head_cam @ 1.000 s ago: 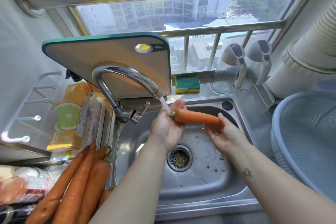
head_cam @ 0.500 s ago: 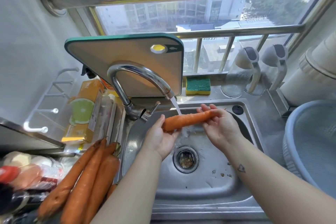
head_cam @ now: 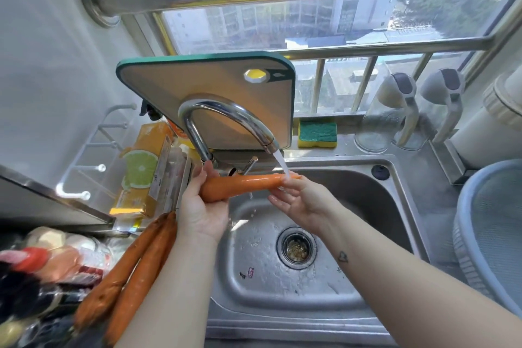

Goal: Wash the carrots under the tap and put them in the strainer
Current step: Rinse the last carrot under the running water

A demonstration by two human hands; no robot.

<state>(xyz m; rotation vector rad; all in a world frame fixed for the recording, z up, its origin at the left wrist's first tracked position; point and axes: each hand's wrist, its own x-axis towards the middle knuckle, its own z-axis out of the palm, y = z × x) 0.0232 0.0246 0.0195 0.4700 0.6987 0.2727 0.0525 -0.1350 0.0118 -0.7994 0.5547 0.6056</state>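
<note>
A wet orange carrot lies level over the steel sink, under the running tap. My left hand grips its thick end. The fingers of my right hand pinch the thin end, where the water stream lands. Several unwashed carrots lie on the counter to the left of the sink. The blue-grey strainer stands at the right edge, with nothing visible inside it.
A green-edged cutting board leans behind the tap. A sponge and two glass jugs sit on the sill. An orange box and packaged food crowd the left counter. The drain holds scraps.
The carrot has shifted left, so the water now falls on its thin end. My left hand has closed round the thick end and my right hand has slid to the tip.
</note>
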